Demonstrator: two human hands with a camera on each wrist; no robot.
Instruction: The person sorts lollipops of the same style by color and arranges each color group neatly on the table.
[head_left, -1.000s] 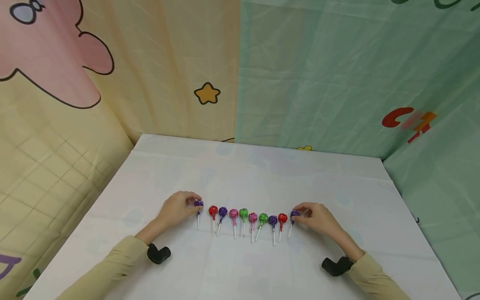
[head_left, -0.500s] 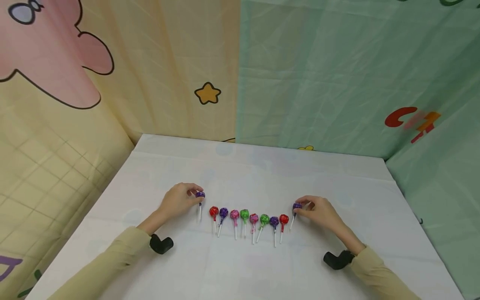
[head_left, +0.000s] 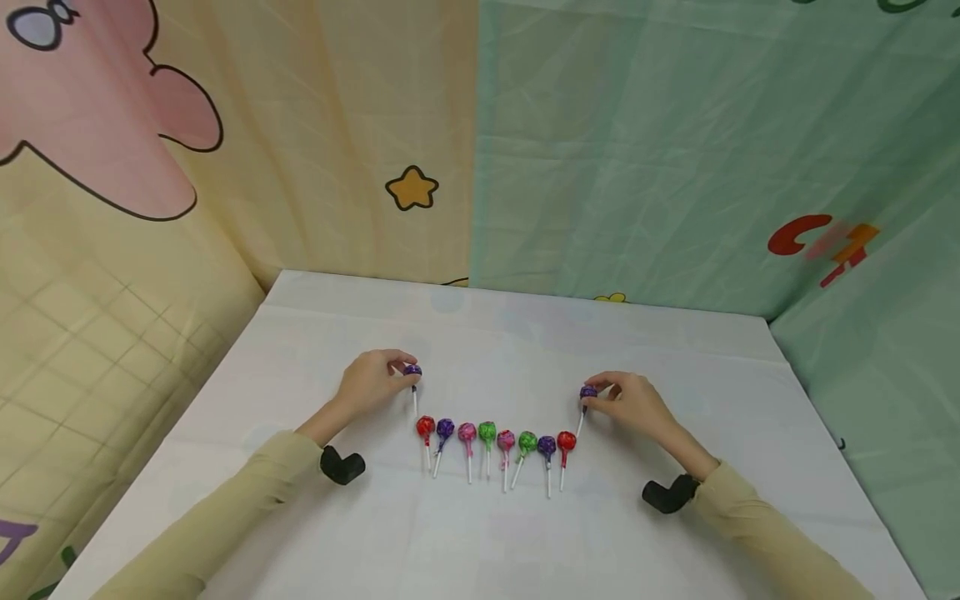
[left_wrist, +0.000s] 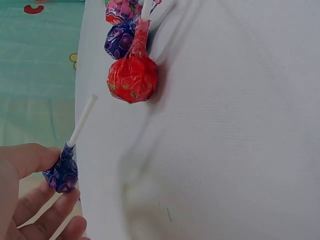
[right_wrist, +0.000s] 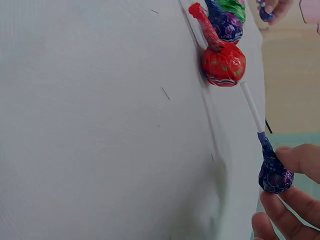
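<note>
My left hand [head_left: 372,382] pinches a purple-wrapped lollipop [left_wrist: 62,172] by its candy head, thumb on one side and fingers on the other, the white stick pointing toward me. On the other side, my right hand [head_left: 628,402] grips a second purple lollipop [right_wrist: 275,176] in the same way. Both are held beyond the ends of a row of several lollipops lying on the white table. A red lollipop [head_left: 426,427] forms the row's left end, beside a purple one [head_left: 445,430]. Another red lollipop [head_left: 566,442] forms the right end. Pink [head_left: 467,432] and green [head_left: 487,432] ones lie between.
The white-covered table [head_left: 480,542] stretches out on all sides of the row. Behind it hangs a printed curtain [head_left: 600,167], yellow on the left and green on the right. A black wrist-worn piece [head_left: 342,466] shows under the left cuff, another [head_left: 670,494] by the right.
Both hands have moved away from me with their purple lollipops, from level with the row to beyond it. The left hand has also shifted right. The row on the table keeps its arrangement.
</note>
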